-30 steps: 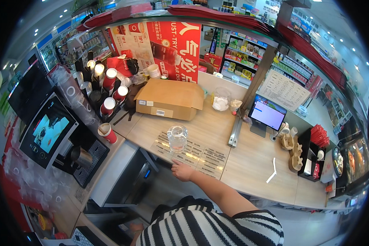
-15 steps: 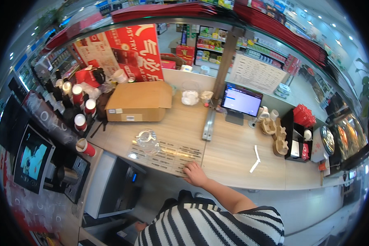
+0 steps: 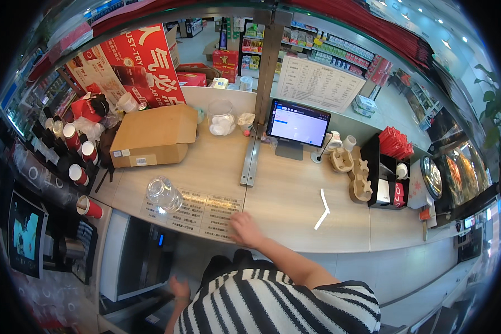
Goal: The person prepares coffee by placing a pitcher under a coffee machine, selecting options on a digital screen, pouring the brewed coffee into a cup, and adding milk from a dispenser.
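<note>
My right hand [image 3: 245, 229] rests on the front edge of the wooden counter, its fingers lying loosely on the surface with nothing in them. Just left of it, rows of dark-printed labels [image 3: 206, 214] cover a strip of the counter. On that strip stands a clear plastic jug-like container [image 3: 165, 195]. Below counter height, my left hand [image 3: 179, 288] hangs by the side of my body, near the dark under-counter cabinet [image 3: 145, 250]. Its fingers are small in view but look apart, and I see nothing held.
A cardboard box [image 3: 150, 136] sits at the back left, beside several red cups [image 3: 89, 207]. A screen on a stand [image 3: 298, 125] stands behind the counter's middle. White paper strips [image 3: 323, 210] lie to the right, near cardboard cup carriers [image 3: 360, 186] and a black organiser [image 3: 384, 192].
The view has shifted, so the counter things sit further left. My left hand has come up and out from beside my body. My right hand stays at the counter edge.
</note>
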`<state>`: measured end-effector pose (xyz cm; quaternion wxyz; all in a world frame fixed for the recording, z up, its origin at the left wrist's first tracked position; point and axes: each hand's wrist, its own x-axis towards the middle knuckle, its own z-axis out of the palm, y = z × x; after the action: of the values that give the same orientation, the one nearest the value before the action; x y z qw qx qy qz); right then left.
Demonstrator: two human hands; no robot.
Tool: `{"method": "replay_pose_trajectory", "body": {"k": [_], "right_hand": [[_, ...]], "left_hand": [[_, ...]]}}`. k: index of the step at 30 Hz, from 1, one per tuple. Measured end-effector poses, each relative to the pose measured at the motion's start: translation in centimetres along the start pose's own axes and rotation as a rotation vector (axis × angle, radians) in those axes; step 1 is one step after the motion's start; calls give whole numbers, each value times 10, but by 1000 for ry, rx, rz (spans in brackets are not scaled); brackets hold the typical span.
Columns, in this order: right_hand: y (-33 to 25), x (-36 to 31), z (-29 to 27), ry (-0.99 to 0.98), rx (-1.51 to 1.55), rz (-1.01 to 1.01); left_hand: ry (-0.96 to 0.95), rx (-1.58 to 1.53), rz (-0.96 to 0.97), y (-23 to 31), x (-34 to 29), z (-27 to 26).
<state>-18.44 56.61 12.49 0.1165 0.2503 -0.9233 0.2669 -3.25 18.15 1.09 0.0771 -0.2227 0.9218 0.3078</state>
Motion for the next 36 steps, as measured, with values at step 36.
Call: {"method": "replay_pose_trajectory", "body": {"k": [36], "right_hand": [[235,142,-146,430,-479,437]], "left_hand": [[-516,659,428,329,59,18]]}}
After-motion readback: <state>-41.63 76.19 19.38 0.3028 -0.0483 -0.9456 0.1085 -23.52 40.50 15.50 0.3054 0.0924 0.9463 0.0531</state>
